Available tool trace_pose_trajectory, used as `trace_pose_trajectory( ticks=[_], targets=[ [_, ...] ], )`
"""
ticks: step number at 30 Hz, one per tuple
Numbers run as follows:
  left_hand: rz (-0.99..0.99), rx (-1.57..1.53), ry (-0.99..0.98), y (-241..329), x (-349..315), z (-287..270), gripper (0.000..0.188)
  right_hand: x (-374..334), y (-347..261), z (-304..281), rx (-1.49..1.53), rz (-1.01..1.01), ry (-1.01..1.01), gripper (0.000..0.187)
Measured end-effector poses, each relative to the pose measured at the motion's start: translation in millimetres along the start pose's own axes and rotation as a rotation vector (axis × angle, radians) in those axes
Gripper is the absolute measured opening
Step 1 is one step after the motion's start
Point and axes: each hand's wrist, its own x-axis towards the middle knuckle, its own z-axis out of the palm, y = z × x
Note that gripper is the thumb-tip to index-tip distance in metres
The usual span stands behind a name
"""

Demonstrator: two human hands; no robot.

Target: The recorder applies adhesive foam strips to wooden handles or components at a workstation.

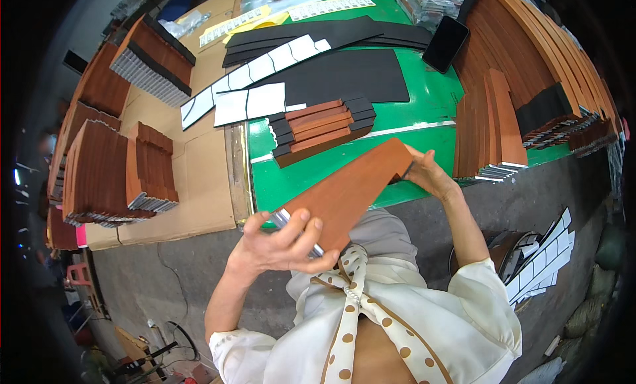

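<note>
In front of my body I hold a reddish-brown, wood-look panel (348, 189), tilted with its wide face up. My left hand (278, 241) grips the near left end, fingers bent over a silvery edge. At the far right end, my right hand (429, 174) closes round the panel's edge, some of its fingers hidden beneath. Just beyond the panel, a small stack of brown pieces with black ends (324, 129) rests on the green tabletop (430, 132). A black sheet (351, 76) lies behind that stack, beside white-faced strips with dark lines (252, 73).
Stacks of brown panels (99, 169) stand on cardboard (199, 165) at left. More brown panels (490, 129) crowd the right side, near a black phone (446, 44). On the floor at right, white strips (543, 261) lean from a round container (497, 251).
</note>
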Motion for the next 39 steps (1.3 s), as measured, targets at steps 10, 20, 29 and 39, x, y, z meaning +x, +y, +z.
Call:
trace_pose_trajectory(
  ticks=[10, 20, 29, 39],
  targets=[
    [0.023, 0.108, 0.055, 7.4, -21.2, 15.2, 0.076, 4.2, -0.1, 22.7, -0.189, 0.103, 0.004, 0.091],
    [-1.691, -1.702, 0.051, 29.1, -49.8, 22.5, 0.078, -2.9, 27.0, 35.9, 0.043, 0.024, 0.387, 0.082],
    [-1.492, -1.445, 0.118, 29.1, -39.6, 45.2, 0.138, 6.8, 6.2, 19.6, -0.306, -0.194, 0.231, 0.094],
    [-1.181, -1.011, -0.278, 12.4, -45.7, 81.0, 0.103, 17.6, 9.0, 0.2, -1.363, 0.016, 0.153, 0.115]
  ],
)
